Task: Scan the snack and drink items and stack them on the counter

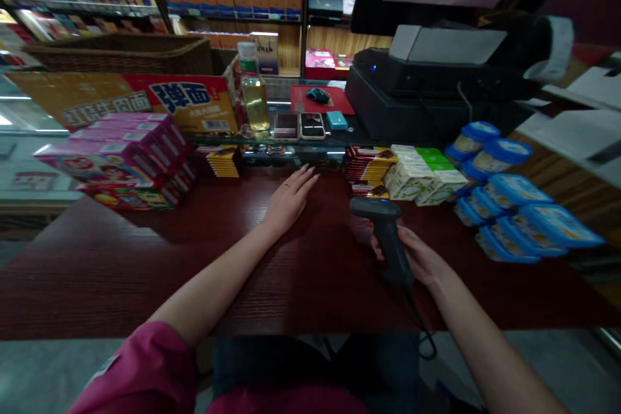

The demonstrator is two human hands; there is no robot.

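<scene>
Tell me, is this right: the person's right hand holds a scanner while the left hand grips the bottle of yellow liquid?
Not quite: in the head view, the left hand lies flat on the counter, away from the bottle. The right hand does hold a scanner.

Holds a dark grey, pistol-shaped plastic scanner (392, 242) in the right hand (421, 256), over a glossy dark red-brown wooden counter (310, 284), with a thin black cord (416, 310) hanging below the scanner. Rests the left hand (288, 200), fingers extended, on the counter to the left of the scanner. Has, just beyond the scanner, a stack of flat red-and-yellow packs (366, 171); to its far right, clear plastic tubs with blue lids (521, 189); to its far left, glossy purple cardboard boxes (109, 158); beyond it to the left, a clear bottle of pale yellow liquid (255, 100).
</scene>
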